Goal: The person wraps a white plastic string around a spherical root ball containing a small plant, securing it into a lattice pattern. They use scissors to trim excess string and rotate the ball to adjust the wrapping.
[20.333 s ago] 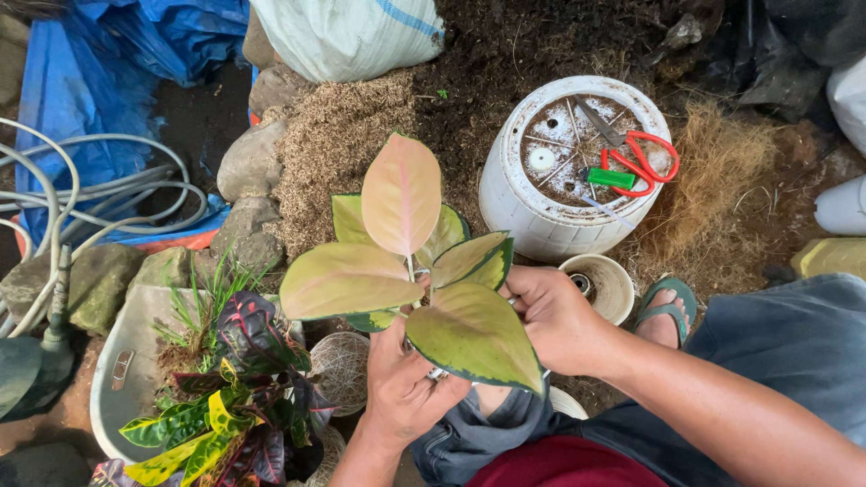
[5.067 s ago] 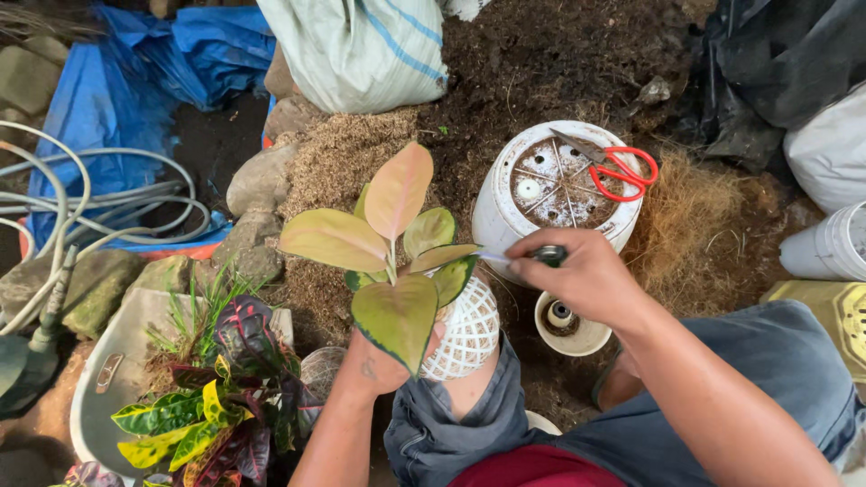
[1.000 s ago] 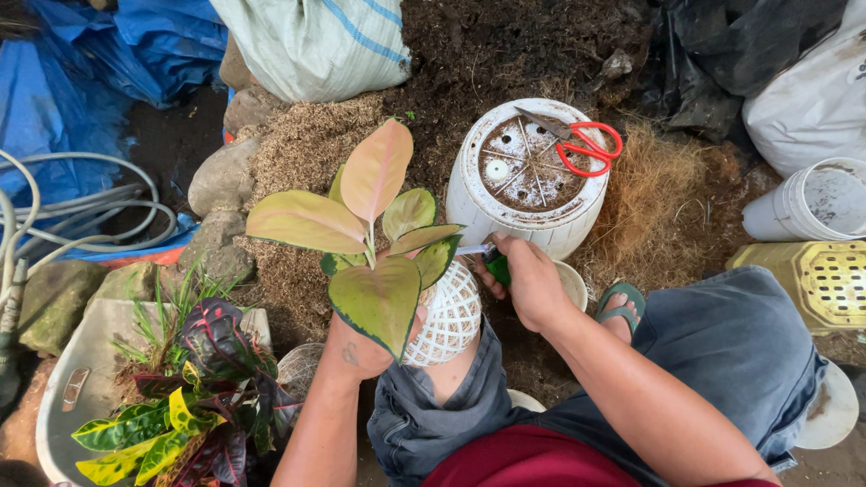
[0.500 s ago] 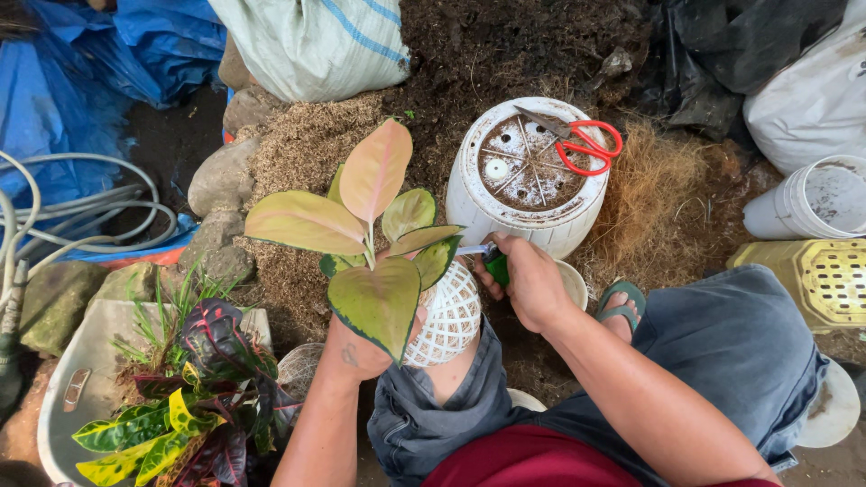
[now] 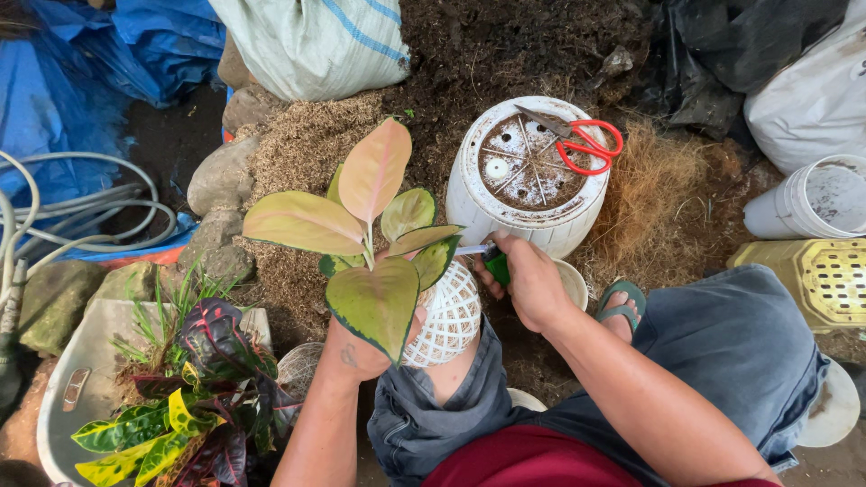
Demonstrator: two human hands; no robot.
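My left hand (image 5: pixel 354 350) grips a white lattice pot (image 5: pixel 446 316) resting on my knee, mostly hidden under the leaves. The pot holds a plant (image 5: pixel 365 230) with broad pink-and-green leaves. My right hand (image 5: pixel 530 281) is shut on a small tool with a green handle (image 5: pixel 495 268), its metal tip pointing left into the pot's top beside the stem. Just beyond my right hand stands an upturned white bucket (image 5: pixel 528 176) with red-handled scissors (image 5: pixel 582 144) lying on it.
A pile of brown husk and dark soil (image 5: pixel 298 153) lies behind the plant. A grey tray (image 5: pixel 68 388) at lower left holds colourful plants (image 5: pixel 194 397). Hoses (image 5: pixel 81 216), blue tarp, a white sack (image 5: pixel 316 41), white buckets (image 5: pixel 812 198) and a yellow crate (image 5: pixel 816 280) surround me.
Over the last second almost nothing has moved. Earlier, I held the bare plant in both hands; since then it sits in the white pot and my right hand has taken up the green-handled tool.
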